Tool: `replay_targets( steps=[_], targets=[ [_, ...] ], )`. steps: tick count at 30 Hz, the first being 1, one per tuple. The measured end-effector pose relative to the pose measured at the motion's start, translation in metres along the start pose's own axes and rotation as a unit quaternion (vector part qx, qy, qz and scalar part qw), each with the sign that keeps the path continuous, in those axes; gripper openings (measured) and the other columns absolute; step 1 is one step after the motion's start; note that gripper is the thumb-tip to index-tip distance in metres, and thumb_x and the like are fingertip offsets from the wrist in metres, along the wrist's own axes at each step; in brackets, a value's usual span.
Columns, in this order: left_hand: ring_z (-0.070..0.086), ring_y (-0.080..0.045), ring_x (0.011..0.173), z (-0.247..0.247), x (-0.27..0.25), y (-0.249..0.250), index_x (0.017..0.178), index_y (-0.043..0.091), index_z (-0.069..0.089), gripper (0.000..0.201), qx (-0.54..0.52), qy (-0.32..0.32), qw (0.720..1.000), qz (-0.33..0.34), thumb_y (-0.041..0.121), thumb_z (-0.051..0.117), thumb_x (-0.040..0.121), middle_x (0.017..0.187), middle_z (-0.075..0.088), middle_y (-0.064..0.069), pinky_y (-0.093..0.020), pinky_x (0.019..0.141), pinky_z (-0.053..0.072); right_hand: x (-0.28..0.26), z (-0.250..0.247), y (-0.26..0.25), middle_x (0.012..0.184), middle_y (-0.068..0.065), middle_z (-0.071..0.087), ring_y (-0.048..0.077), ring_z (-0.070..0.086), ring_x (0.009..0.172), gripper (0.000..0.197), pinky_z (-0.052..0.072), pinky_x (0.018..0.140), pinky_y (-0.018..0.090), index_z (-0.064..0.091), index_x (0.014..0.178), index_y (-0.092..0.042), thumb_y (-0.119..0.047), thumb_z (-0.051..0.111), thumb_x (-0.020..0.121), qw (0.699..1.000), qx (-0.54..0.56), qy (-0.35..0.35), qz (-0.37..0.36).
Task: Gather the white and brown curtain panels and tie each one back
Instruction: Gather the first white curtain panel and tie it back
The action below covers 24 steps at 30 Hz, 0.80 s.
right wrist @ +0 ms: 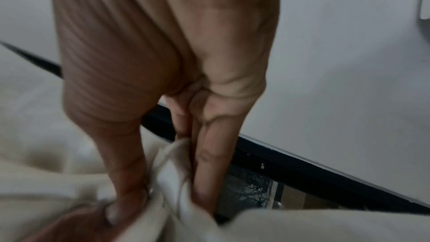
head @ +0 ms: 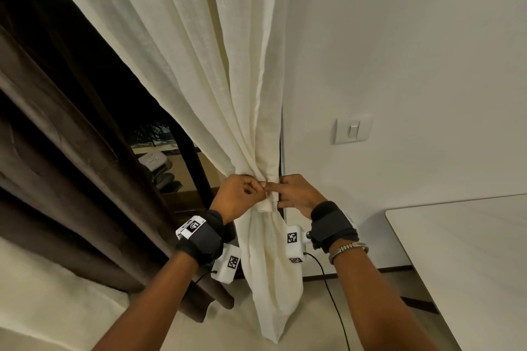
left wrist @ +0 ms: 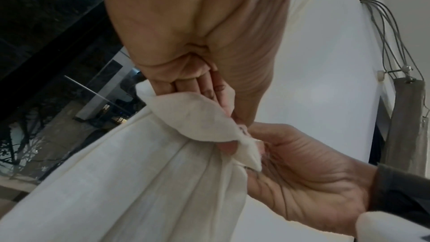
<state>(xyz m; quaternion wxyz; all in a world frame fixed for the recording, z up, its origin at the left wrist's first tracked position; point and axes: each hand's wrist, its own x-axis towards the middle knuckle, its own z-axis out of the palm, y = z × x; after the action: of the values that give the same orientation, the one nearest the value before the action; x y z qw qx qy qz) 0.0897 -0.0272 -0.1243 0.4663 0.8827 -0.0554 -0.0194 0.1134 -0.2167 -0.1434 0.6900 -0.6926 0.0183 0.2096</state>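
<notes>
The white curtain (head: pixel 216 71) is bunched into a narrow neck beside the wall, its tail (head: pixel 273 279) hanging below. A white tie-back band (head: pixel 266 204) wraps that neck. My left hand (head: pixel 251 191) holds the band from the left, fingers curled round it (left wrist: pixel 193 113). My right hand (head: pixel 285 194) meets it from the right and pinches the band's end (left wrist: pixel 249 152) between thumb and fingers (right wrist: pixel 209 163). The two hands touch at the fingertips. The brown curtain (head: pixel 71 179) hangs loose to the left, untouched.
A light switch (head: pixel 353 129) sits on the white wall to the right. A white table (head: pixel 470 265) juts in at lower right. A black cable (head: pixel 333 293) trails from my right wrist. A grey strap (left wrist: pixel 404 117) hangs from a wall hook. A dark window (head: pixel 159 134) lies behind.
</notes>
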Motion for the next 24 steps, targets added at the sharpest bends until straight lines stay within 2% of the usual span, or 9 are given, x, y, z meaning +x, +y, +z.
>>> replay_targets(
  steps=[3,6,9,12,15,17,20,22,24],
  targets=[
    [0.067,0.006,0.068,0.000,0.002,-0.002,0.085,0.006,0.079,0.014,0.011,0.034,0.999,-0.010,0.016,0.088,0.087,0.079,0.077,0.002,-0.005,0.068,0.052,-0.007,-0.010,-0.003,0.120,0.011,0.080,0.024,0.078,0.110,0.036,0.062,0.098,0.036,0.073,0.128,-0.003,-0.018,0.079,0.095,0.998,0.021,-0.056,0.009],
    [0.070,-0.001,0.070,-0.001,0.001,-0.002,0.085,0.007,0.079,0.013,0.037,0.046,0.998,-0.012,0.017,0.088,0.086,0.082,0.078,0.002,-0.004,0.068,0.052,-0.009,-0.014,-0.001,0.121,0.012,0.079,0.020,0.078,0.105,0.033,0.064,0.091,0.031,0.071,0.130,-0.002,-0.007,0.073,0.098,0.997,-0.016,-0.071,-0.007],
    [0.067,-0.002,0.071,0.001,-0.001,0.000,0.081,0.013,0.078,0.012,0.085,0.071,0.994,0.000,0.021,0.087,0.085,0.078,0.076,0.006,-0.008,0.069,0.051,-0.007,-0.011,-0.004,0.121,0.023,0.077,0.033,0.076,0.112,0.033,0.064,0.096,0.039,0.073,0.125,0.002,-0.010,0.078,0.095,0.996,-0.076,-0.039,-0.030],
    [0.066,-0.002,0.071,0.003,-0.003,0.004,0.079,0.019,0.075,0.013,0.122,0.097,0.988,0.017,0.025,0.085,0.085,0.075,0.072,0.009,-0.014,0.069,0.053,-0.003,-0.005,-0.007,0.112,0.030,0.076,0.039,0.077,0.108,0.033,0.063,0.097,0.050,0.075,0.114,0.007,-0.012,0.084,0.089,0.992,-0.116,-0.010,-0.037],
    [0.070,-0.013,0.072,0.008,-0.004,0.006,0.080,0.020,0.073,0.017,0.170,0.127,0.977,0.035,0.032,0.084,0.086,0.075,0.072,0.006,-0.028,0.073,0.058,0.003,0.001,-0.010,0.090,0.029,0.074,0.043,0.078,0.089,0.032,0.061,0.092,0.061,0.073,0.096,0.011,-0.013,0.085,0.079,0.981,-0.188,-0.002,-0.053],
    [0.071,-0.020,0.071,0.010,-0.005,0.008,0.080,0.018,0.073,0.020,0.196,0.145,0.969,0.051,0.034,0.083,0.087,0.072,0.073,0.002,-0.033,0.073,0.059,0.004,0.005,-0.013,0.079,0.023,0.068,0.041,0.076,0.078,0.029,0.062,0.088,0.063,0.068,0.088,0.014,-0.009,0.083,0.079,0.975,-0.214,0.011,-0.062],
    [0.073,-0.019,0.076,0.009,-0.005,0.010,0.086,0.016,0.078,0.014,0.174,0.125,0.976,0.046,0.029,0.080,0.090,0.077,0.077,0.001,-0.036,0.078,0.061,0.001,0.009,-0.015,0.092,0.030,0.074,0.044,0.078,0.084,0.030,0.063,0.083,0.062,0.071,0.098,0.016,-0.006,0.080,0.081,0.969,-0.236,0.034,-0.071],
    [0.075,-0.015,0.081,0.005,-0.004,0.007,0.093,0.015,0.081,0.010,0.136,0.094,0.985,0.040,0.024,0.077,0.094,0.085,0.080,0.001,-0.037,0.085,0.063,0.000,0.008,-0.014,0.083,0.027,0.071,0.040,0.075,0.078,0.032,0.061,0.083,0.065,0.071,0.092,0.014,-0.012,0.083,0.078,0.967,-0.244,0.029,-0.073],
    [0.076,-0.014,0.089,0.000,-0.004,0.006,0.102,0.014,0.083,0.013,0.120,0.055,0.990,0.041,0.021,0.073,0.098,0.095,0.082,0.000,-0.037,0.093,0.061,-0.001,0.006,-0.013,0.088,0.032,0.071,0.045,0.076,0.087,0.035,0.060,0.088,0.066,0.072,0.091,0.013,-0.016,0.085,0.077,0.967,-0.247,0.017,-0.060]
  ],
)
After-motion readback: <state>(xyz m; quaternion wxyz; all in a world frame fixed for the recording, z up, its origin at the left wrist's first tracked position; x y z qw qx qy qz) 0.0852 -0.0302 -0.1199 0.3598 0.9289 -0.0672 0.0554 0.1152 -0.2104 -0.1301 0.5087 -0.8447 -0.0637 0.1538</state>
